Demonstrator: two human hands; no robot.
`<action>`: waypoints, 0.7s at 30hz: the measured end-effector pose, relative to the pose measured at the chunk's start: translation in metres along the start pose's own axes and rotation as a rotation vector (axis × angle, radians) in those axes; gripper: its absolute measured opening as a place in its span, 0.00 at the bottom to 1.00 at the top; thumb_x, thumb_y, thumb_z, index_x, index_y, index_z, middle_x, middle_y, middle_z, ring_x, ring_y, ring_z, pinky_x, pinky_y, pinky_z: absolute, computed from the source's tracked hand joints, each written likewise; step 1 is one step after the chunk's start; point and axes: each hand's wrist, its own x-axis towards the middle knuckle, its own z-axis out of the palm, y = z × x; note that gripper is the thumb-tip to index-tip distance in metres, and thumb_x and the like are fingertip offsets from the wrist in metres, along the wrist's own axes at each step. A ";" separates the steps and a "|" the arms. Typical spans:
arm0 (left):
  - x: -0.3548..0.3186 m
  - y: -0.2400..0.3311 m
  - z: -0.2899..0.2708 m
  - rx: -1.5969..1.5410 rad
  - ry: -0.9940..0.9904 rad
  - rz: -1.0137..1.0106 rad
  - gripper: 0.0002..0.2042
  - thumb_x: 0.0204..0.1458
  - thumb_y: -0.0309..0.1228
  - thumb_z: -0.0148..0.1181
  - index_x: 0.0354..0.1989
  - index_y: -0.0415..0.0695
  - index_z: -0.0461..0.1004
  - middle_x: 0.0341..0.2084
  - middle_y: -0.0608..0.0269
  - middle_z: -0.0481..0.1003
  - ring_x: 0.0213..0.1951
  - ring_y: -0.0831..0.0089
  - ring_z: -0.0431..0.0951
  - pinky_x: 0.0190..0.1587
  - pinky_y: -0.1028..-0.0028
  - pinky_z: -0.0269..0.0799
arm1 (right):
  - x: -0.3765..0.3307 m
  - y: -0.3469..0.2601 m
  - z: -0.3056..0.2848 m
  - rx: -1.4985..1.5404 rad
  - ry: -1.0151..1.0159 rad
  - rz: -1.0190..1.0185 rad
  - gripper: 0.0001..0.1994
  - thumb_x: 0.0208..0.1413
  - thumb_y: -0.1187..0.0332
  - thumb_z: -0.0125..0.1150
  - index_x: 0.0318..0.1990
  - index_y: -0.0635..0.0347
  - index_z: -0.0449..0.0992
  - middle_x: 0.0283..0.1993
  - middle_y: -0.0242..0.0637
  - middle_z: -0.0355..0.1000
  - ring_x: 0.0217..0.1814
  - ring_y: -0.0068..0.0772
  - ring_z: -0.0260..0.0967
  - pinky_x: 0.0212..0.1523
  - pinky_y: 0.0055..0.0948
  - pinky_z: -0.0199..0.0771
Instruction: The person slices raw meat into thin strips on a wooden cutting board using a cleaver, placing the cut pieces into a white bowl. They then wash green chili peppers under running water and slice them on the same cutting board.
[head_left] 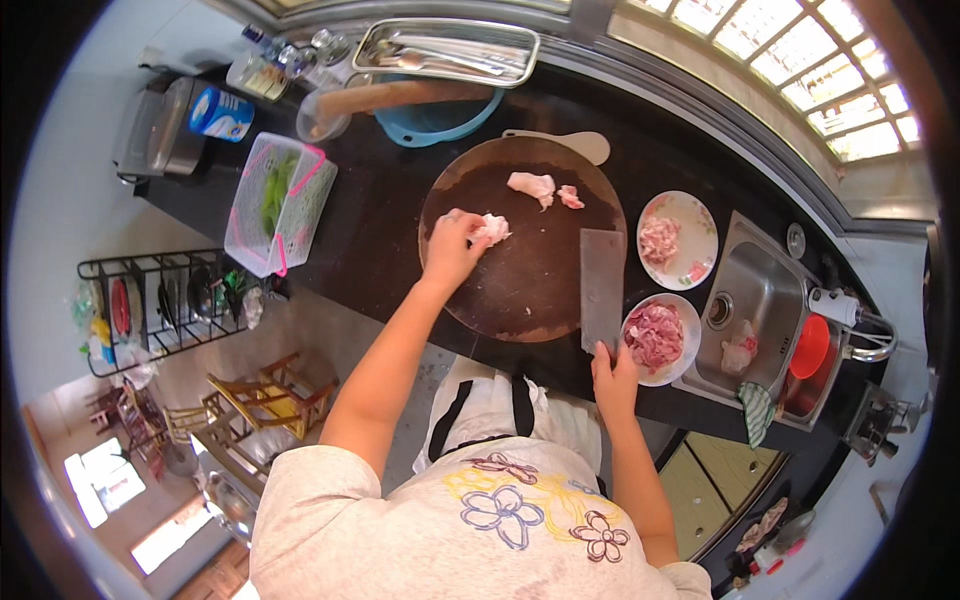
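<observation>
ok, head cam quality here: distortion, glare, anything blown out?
Head view: strong fisheye, counter edge and window frame bow toward the black rim; window panes top right blown out; centre evenly lit, round cutting board, cleaver and both hands sharp.

The person wears a pale, cream-coloured short-sleeved T-shirt point(470, 520) with drawn outlines of flowers across it: one in blue, smaller ones in dark purple, with yellow scribbled lines between them. Over the front hangs a white apron point(500, 410) with black straps. Both forearms are bare below the sleeves, and the left hand point(452, 248) and right hand point(613, 378) carry no gloves.
</observation>
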 end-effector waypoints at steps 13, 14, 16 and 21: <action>-0.088 0.000 0.007 -0.023 -0.021 0.430 0.13 0.37 0.19 0.63 0.33 0.48 0.77 0.36 0.68 0.76 0.46 0.62 0.74 0.46 0.65 0.70 | 0.004 -0.029 0.047 -0.314 -0.124 -0.082 0.12 0.61 0.62 0.52 0.38 0.64 0.71 0.29 0.54 0.73 0.34 0.60 0.72 0.33 0.46 0.69; -0.089 -0.001 0.005 -0.033 -0.017 0.411 0.13 0.38 0.20 0.63 0.34 0.47 0.77 0.36 0.68 0.76 0.46 0.62 0.74 0.46 0.65 0.70 | 0.003 -0.029 0.047 -0.352 -0.141 -0.102 0.12 0.61 0.62 0.52 0.38 0.64 0.70 0.29 0.54 0.73 0.33 0.60 0.72 0.33 0.47 0.68; -0.090 -0.002 0.003 -0.054 -0.010 0.376 0.13 0.38 0.21 0.65 0.34 0.47 0.77 0.36 0.67 0.76 0.46 0.62 0.74 0.46 0.65 0.70 | 0.003 -0.030 0.047 -0.427 -0.172 -0.142 0.11 0.61 0.62 0.52 0.37 0.63 0.70 0.29 0.54 0.74 0.33 0.60 0.71 0.32 0.50 0.68; -0.080 0.015 0.010 -0.073 0.029 0.062 0.16 0.41 0.30 0.69 0.40 0.46 0.75 0.36 0.63 0.75 0.42 0.60 0.72 0.45 0.64 0.69 | 0.009 -0.028 0.052 -0.601 -0.101 -0.270 0.10 0.63 0.63 0.50 0.36 0.60 0.67 0.28 0.54 0.73 0.32 0.61 0.71 0.31 0.53 0.68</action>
